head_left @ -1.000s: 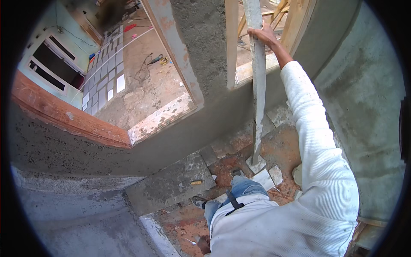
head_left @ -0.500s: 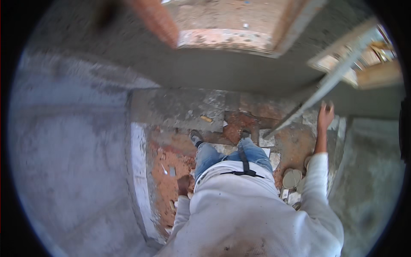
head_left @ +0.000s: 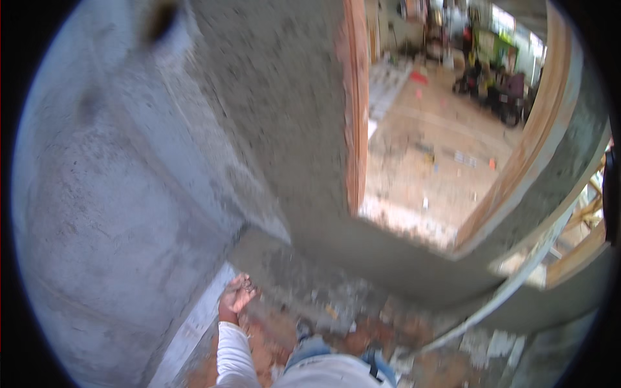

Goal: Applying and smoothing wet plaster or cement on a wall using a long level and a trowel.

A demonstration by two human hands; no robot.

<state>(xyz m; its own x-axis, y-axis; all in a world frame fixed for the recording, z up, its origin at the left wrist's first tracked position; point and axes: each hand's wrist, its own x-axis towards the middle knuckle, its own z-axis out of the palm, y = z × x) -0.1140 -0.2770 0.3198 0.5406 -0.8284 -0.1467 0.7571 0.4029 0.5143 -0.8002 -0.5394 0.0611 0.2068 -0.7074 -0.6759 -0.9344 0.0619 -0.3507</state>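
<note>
Your left hand point(head_left: 236, 297) hangs empty, fingers loosely apart, near the wall point(head_left: 129, 213); the right hand is not visible.

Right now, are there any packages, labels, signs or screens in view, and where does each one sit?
None that can be made out. Beyond the window opening lie only small blurred red and white scraps on the ground below. Nearby are the grey plastered wall and the bare left hand, empty.

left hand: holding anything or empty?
Empty. The left hand hangs with fingers loosely curled, nothing in them, beside the grey plastered wall. Right hand out of view.
</note>
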